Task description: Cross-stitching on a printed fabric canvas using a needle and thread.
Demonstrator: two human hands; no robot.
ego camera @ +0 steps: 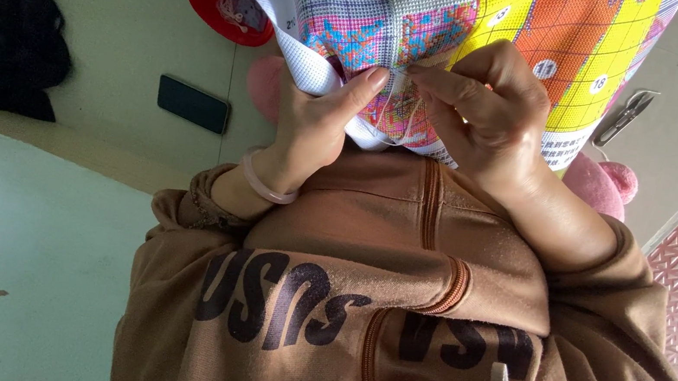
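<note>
While the printed cross-stitch cloth (432, 11) is hanging from the top of the view down to the person's chest, its lower edge is being bunched between both hands just above the brown zipped sweatshirt (393, 311). The left hand (314, 117) is gripping the white margin of the cloth, thumb pressing on the front and the other fingers hidden behind it. The right hand (481, 104) is pinching closed, thumb against forefinger, on something fine at the cloth's surface; a pale thread seems to be trailing below it, but no needle is showing clearly. If a needle is there, I judge that it could be pricking the left thumb, since that thumb is lying right beside the pinch. A hard pull could also be puckering the weave or snapping the thread. A pink bangle (266, 183) is sitting on the left wrist and might snag loose thread. Further out, a red lid with threads (228, 1), a dark phone (192, 103), a black cloth (9, 42) and small snips (625, 116) are lying well apart.
</note>
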